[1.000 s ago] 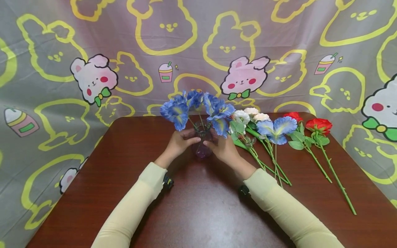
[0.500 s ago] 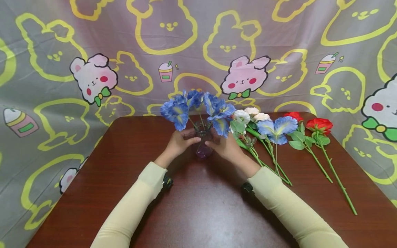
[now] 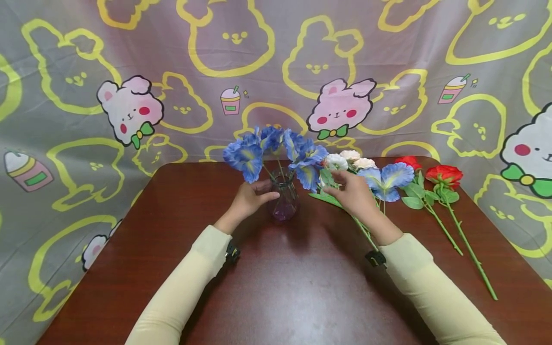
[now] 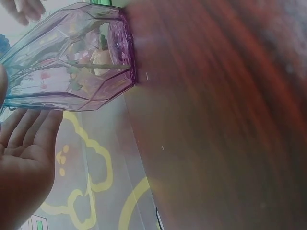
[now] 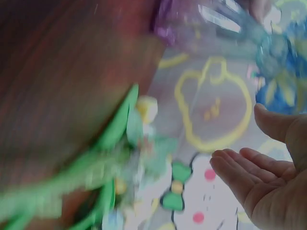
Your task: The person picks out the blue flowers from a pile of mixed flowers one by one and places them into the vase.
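Observation:
A clear faceted glass vase [image 3: 285, 208], tinted purple at its base, stands upright on the table with blue irises [image 3: 245, 160] spreading from its mouth. My left hand [image 3: 247, 201] holds it at the upper left side. In the left wrist view the fingers [image 4: 33, 129] lie along one side of the vase [image 4: 72, 88], and the thumb shows only at the frame's edge. To the right, my right hand [image 3: 355, 194] is apart from the vase with nothing in its grasp. Its fingers [image 5: 240, 177] are extended, and in the head view it overlaps the flower stems.
On the right side of the wooden table [image 3: 258, 287] lie a white flower [image 3: 336, 162], pale pink flowers [image 3: 364, 163], a loose blue iris [image 3: 385, 179] and red roses [image 3: 444, 176] on long green stems. A patterned curtain [image 3: 258, 86] hangs behind the table.
My right hand has let go of the vase and moved right, over the lying flower stems. The left hand and the vase stay in place.

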`<action>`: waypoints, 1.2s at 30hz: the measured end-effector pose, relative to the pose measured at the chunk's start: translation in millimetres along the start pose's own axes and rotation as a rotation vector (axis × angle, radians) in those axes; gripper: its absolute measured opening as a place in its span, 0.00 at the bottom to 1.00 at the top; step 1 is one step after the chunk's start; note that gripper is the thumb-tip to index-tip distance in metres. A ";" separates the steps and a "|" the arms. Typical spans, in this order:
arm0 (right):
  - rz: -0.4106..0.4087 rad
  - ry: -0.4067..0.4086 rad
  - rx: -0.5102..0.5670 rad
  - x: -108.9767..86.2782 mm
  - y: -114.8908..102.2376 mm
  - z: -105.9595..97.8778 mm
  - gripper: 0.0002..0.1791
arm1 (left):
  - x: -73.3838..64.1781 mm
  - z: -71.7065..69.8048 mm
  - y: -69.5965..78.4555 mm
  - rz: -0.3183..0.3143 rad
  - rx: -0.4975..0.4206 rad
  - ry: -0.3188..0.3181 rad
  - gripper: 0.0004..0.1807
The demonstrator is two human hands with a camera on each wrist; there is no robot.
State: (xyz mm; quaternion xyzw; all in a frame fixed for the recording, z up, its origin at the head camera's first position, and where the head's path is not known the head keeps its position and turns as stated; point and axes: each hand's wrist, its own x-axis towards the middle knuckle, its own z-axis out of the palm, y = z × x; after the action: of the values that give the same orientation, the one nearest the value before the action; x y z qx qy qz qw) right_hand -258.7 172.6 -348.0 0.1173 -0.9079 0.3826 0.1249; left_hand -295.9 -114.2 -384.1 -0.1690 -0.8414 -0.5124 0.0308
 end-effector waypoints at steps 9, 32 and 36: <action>0.098 0.138 -0.118 -11.7 38.1 -65.1 0.25 | 1.8 -0.5 1.8 -0.010 0.014 -0.011 0.30; 0.330 -0.129 -0.232 -35.6 100.4 -82.4 0.18 | 2.4 -4.3 -0.4 -0.016 0.055 -0.040 0.29; 0.367 -0.208 -0.203 -33.1 103.6 -80.1 0.18 | 1.0 -4.2 0.0 -0.022 0.046 -0.048 0.30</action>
State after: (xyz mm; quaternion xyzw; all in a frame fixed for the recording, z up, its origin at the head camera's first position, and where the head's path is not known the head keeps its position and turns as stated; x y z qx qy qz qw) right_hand -248.6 304.9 -373.2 -0.0239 -0.9559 0.2912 -0.0298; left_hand -297.3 -117.6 -381.9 -0.1710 -0.8553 -0.4890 0.0088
